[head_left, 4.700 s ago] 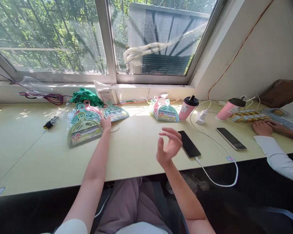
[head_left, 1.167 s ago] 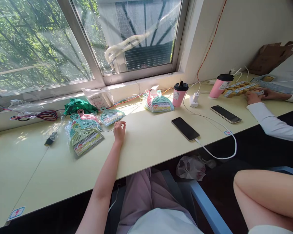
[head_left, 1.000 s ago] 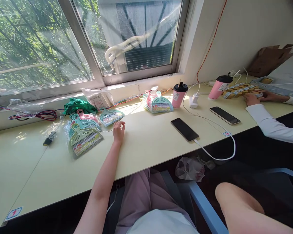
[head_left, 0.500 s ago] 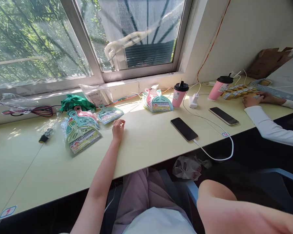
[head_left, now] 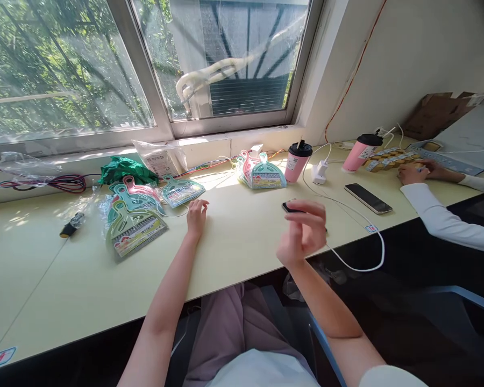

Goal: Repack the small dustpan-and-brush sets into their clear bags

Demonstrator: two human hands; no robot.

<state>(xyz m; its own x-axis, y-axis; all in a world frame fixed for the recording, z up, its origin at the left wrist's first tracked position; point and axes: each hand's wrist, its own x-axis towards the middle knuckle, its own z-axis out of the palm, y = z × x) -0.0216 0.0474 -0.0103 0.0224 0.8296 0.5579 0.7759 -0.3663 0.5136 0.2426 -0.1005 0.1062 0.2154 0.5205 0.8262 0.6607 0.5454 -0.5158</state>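
Both arms are bare from the wrists up past the elbows. The left hand (head_left: 196, 216) and the right hand (head_left: 303, 235) wear no gloves, and no rings, watch or bands show on them. Short white sleeves (head_left: 391, 376) start high up near the shoulders, and only their edges show at the bottom. The white top (head_left: 262, 370) covers the belly. Below it, soft pants (head_left: 226, 333) in a dusty pink-purple colour cover the legs, with folds in the cloth. A thin white cord (head_left: 180, 339) hangs by the left leg.
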